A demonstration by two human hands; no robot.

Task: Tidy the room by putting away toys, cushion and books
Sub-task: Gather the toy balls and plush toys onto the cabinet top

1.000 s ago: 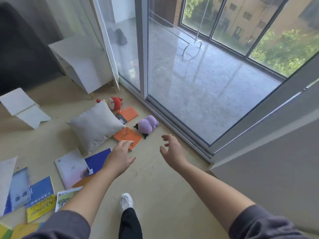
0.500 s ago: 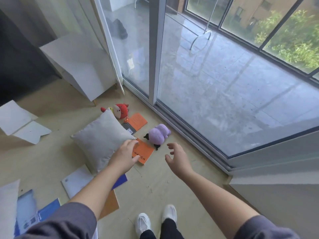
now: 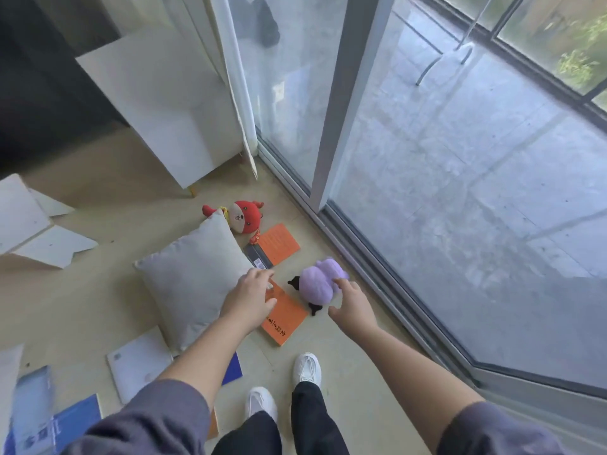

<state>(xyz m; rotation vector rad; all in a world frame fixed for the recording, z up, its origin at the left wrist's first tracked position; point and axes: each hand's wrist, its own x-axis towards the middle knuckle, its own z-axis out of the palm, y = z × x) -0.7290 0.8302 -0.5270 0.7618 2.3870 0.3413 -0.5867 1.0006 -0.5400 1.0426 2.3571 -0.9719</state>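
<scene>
Purple plush toy (image 3: 320, 285) lies on the floor (image 3: 98, 300) at the centre of the frame, near the glass door (image 3: 460, 192). The right hand (image 3: 353, 305) is at its lower right side, fingers (image 3: 343, 284) loosely spread and empty; whether the tips touch it I cannot tell. The left hand (image 3: 249, 300) hovers, fingers relaxed and holding nothing, above an orange book (image 3: 285, 320) and the edge of the grey cushion (image 3: 193, 284). A red plush toy (image 3: 246, 216) and a second orange book (image 3: 279, 243) lie further up; a white book (image 3: 138, 366) lies lower left.
</scene>
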